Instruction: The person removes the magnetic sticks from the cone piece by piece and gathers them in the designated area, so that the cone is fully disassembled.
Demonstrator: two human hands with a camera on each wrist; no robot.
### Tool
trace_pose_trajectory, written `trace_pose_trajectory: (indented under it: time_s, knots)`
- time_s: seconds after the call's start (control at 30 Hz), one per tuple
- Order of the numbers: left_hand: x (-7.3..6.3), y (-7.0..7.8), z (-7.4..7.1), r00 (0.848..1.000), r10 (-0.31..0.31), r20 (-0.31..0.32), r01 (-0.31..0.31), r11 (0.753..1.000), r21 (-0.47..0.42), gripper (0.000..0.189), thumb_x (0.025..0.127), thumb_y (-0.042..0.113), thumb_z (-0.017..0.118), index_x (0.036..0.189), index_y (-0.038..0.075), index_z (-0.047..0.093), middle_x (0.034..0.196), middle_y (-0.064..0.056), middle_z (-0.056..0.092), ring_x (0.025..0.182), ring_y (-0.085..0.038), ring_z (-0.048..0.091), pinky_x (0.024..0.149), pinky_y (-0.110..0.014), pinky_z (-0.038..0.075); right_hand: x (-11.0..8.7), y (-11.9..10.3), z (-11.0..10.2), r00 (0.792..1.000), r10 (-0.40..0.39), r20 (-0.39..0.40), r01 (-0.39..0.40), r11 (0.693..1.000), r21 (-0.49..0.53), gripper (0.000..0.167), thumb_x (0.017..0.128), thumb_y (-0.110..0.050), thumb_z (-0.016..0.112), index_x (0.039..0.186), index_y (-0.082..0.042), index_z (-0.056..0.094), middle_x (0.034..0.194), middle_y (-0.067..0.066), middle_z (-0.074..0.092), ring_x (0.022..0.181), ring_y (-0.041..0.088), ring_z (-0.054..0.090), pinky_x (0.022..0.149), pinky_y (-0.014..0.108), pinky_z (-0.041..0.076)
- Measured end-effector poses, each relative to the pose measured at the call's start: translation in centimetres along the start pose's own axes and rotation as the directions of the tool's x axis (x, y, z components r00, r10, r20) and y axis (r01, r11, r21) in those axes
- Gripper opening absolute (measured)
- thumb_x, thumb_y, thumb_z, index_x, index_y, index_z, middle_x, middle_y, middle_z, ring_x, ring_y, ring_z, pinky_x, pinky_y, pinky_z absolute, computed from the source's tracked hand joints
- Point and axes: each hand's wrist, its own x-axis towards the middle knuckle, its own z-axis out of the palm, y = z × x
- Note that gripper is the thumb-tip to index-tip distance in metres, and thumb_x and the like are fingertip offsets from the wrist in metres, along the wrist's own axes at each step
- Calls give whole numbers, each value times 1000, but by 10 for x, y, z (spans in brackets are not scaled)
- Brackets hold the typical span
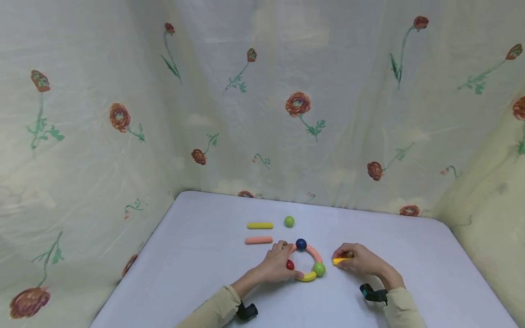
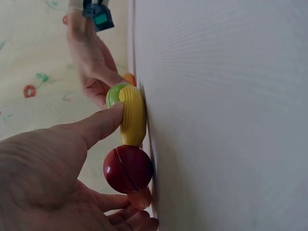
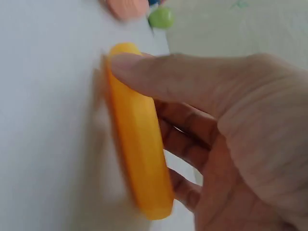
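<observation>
A ring [image 1: 315,253] of curved sticks and balls lies on the table: pink and yellow curved pieces joined by a dark blue ball [image 1: 301,244], a green ball [image 1: 319,269] and a red ball [image 2: 128,169]. My left hand [image 1: 278,265] holds its left side, thumb on the yellow curved piece [image 2: 133,118], fingertips at the pink piece [image 2: 140,198] beyond the red ball. To the right of the ring, my right hand [image 1: 361,259] pinches an orange-yellow stick [image 3: 139,139] between thumb and fingers, just over the table and apart from the ring.
Behind the left hand lie a straight yellow stick [image 1: 260,226] and a straight pink stick [image 1: 259,240]. A loose green ball [image 1: 289,222] sits beside them. Flower-printed curtains [image 1: 262,114] hang around the white table [image 1: 197,237].
</observation>
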Motion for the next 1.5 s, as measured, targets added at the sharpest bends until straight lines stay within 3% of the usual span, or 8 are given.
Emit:
trace_pose_trajectory:
  time_s: [0.3,0.53,0.8,0.9,1.07,1.2,1.37,1.5]
  knots:
    - [1,-1,2,1000,-6,-8,6,1000,-1,91,73,63,73,144,15,41,144,-8,38,118,-21,44,95,-37,44,18,36,-24,969,87,-231,-100,994,-46,20,90,-16,68,109,-9,68,109,7,66,102,25,55,95,50,46]
    - [1,-1,1,1000,-11,5,11,1000,-9,91,73,63,73,144,16,41,143,-8,38,114,-20,45,91,-34,44,29,49,-36,965,158,-210,-162,987,1,27,93,-19,65,115,-4,63,118,16,61,106,30,51,99,54,42]
    - [5,2,-2,1000,-16,26,16,1000,-7,95,72,65,73,144,13,40,141,-10,39,115,-21,44,90,-35,46,22,29,-37,960,158,-233,-171,985,-35,69,87,-33,72,138,2,41,139,27,41,121,43,41,101,65,35]
    - [7,2,-8,999,-2,32,2,1000,-12,89,78,64,68,142,9,42,137,-12,42,113,-21,45,93,-37,46,16,9,-25,953,107,-283,-137,987,-87,70,87,-33,72,140,-1,40,143,27,36,127,45,35,101,68,32]
    - [21,2,-18,999,37,6,-36,994,-104,65,94,43,59,144,6,40,139,-13,43,122,-23,46,101,-41,45,9,-29,12,965,91,-245,-108,992,-57,60,86,-36,71,130,-1,51,122,15,54,110,30,50,93,50,45]
    - [39,1,-23,990,129,64,-111,966,-232,50,100,26,51,147,13,38,148,-10,41,125,-20,47,106,-40,41,8,-51,37,974,171,-149,-166,985,46,52,86,-39,71,116,0,54,100,7,56,89,18,49,76,30,45]
    - [51,-3,-22,976,197,89,-165,945,-282,34,101,12,47,133,20,58,140,-4,53,111,-14,53,93,-33,48,5,-58,51,980,157,-118,-149,986,76,47,85,-37,72,106,-1,51,91,7,52,81,16,46,64,24,39]
    - [50,-6,-21,979,198,48,-179,947,-268,31,98,8,52,124,18,65,130,-3,60,115,-14,55,96,-33,48,3,-55,52,975,180,-132,-171,982,81,40,87,-32,72,105,-3,52,91,5,53,80,15,48,64,23,42]
